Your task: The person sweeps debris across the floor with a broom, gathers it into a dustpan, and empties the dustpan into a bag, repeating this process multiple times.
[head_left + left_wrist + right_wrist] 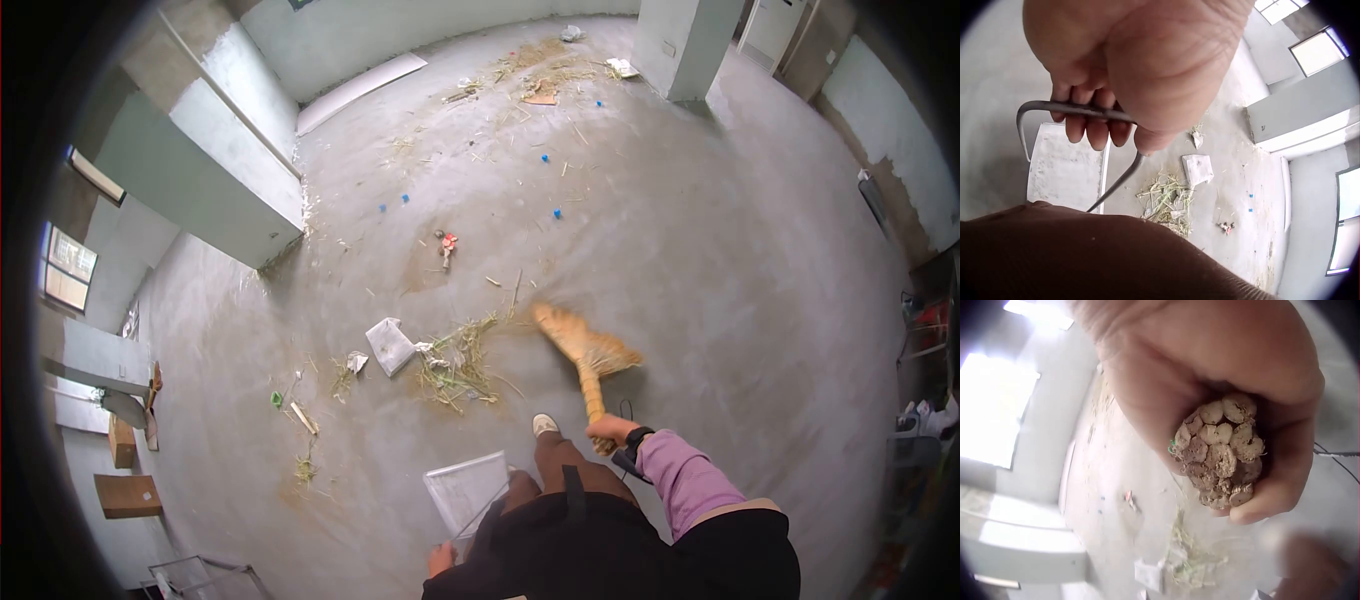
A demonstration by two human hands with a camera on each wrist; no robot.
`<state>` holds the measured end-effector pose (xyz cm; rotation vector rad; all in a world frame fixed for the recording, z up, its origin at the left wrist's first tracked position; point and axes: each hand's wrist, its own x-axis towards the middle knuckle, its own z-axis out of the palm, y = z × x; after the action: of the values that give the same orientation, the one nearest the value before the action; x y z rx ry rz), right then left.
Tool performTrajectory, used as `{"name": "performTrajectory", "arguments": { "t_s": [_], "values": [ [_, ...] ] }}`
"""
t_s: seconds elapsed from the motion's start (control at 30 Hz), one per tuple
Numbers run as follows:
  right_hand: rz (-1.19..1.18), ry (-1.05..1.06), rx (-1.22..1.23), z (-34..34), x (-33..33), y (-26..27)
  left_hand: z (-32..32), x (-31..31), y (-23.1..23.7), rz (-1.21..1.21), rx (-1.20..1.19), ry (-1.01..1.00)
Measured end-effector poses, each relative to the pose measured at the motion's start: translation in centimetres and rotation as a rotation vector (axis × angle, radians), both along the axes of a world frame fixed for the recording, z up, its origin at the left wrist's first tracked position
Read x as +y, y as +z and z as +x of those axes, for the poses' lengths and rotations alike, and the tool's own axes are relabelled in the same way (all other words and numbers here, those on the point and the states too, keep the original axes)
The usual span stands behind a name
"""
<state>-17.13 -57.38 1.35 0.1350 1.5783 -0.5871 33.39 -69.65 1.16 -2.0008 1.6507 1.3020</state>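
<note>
My right hand (612, 430) grips the handle of a straw broom (588, 352), whose slightly blurred head spreads over the concrete floor right of a straw pile (460, 368). Seen from the right wrist, the fingers wrap round the cut stalk ends (1219, 453) of that handle. Low beside the left leg, my left hand (441, 559) holds a dustpan by its bent metal handle (1044, 106), with the fingers curled over the bar. The pale dustpan (465, 492) is close to the floor left of my feet, its surface smudged with dirt.
A flat white piece of litter (390, 346) lies against the straw pile. Farther off are a small red object (448, 243), blue bits (557, 214) and more scattered straw (550, 80). A pillar (675, 50) stands at the back; cardboard boxes (128, 496) are at left.
</note>
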Motion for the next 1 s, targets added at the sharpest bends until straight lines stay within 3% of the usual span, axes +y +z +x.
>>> {"name": "performTrajectory", "arguments": {
  "t_s": [0.07,0.23,0.4,0.57,0.67,0.77,0.8,0.97,1.0],
  "values": [
    [-0.045,0.093,-0.035,1.2,-1.1,2.9,0.3,-0.4,-1.2,0.022,-0.01,0.117],
    [-0.178,0.143,-0.114,3.4,-2.8,4.2,2.3,-1.3,-4.4,0.007,0.039,0.045],
    [-0.325,-0.082,-0.221,2.3,-1.0,6.5,2.8,-1.3,-6.3,-0.039,0.108,0.103],
    [-0.285,-0.169,-0.087,0.4,0.7,9.2,1.9,-1.5,-6.6,-0.063,0.127,0.151],
    [-0.243,-0.276,-0.099,-1.5,1.7,8.1,0.9,-2.2,-5.1,-0.05,0.119,0.08],
    [-0.193,-0.454,-0.119,-3.2,1.6,7.8,1.3,-2.0,-6.6,-0.084,0.14,0.132],
    [-0.191,-0.508,-0.138,-4.0,1.3,7.0,0.1,-2.2,-3.7,-0.057,0.13,0.135],
    [-0.164,-0.711,-0.223,-6.0,-1.5,3.1,1.1,-0.4,-4.8,-0.097,0.137,0.156],
    [-0.13,-0.655,-0.237,-6.5,-1.6,0.6,1.3,0.0,-5.0,-0.106,0.145,0.159]
  ]
}}
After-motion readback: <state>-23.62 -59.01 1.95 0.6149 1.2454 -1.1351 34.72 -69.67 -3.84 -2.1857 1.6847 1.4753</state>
